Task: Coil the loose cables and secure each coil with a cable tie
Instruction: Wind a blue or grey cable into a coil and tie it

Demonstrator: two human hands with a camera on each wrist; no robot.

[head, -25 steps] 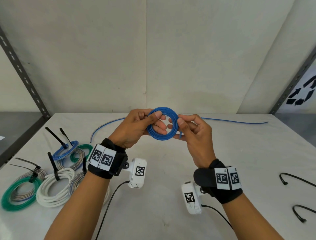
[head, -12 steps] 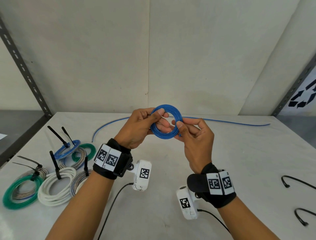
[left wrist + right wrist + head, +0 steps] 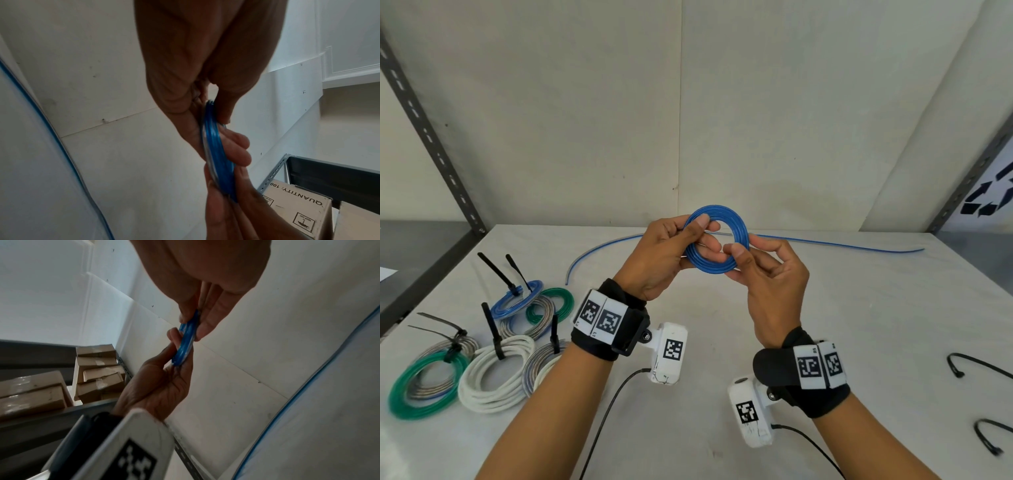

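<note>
A small blue cable coil [image 3: 717, 270] is held upright above the white table [image 3: 688, 428], between both hands. My left hand [image 3: 702, 236] pinches its left rim, thumb in front and fingers through the ring. My right hand [image 3: 743, 255] pinches the lower right rim between thumb and fingertips. The cable's loose tail [image 3: 859, 245] lies along the back of the table, and its other stretch [image 3: 599, 248] curves off to the left. Seen edge-on, the coil [image 3: 216, 154] fills the left wrist view, and the coil [image 3: 185, 342] also shows between the fingers in the right wrist view.
Several tied coils lie at the left: green [image 3: 400, 401], white [image 3: 496, 401], blue [image 3: 517, 301], each with a black tie sticking up. Two loose black cable ties [image 3: 979, 366] [image 3: 993, 435] lie at the right edge. Shelf uprights flank the table, and cardboard boxes [image 3: 98, 369] sit on the side shelving.
My right thumb has slid a little down the coil's right rim and the right wrist has swung inward. The left hand keeps the same hold on the coil.
</note>
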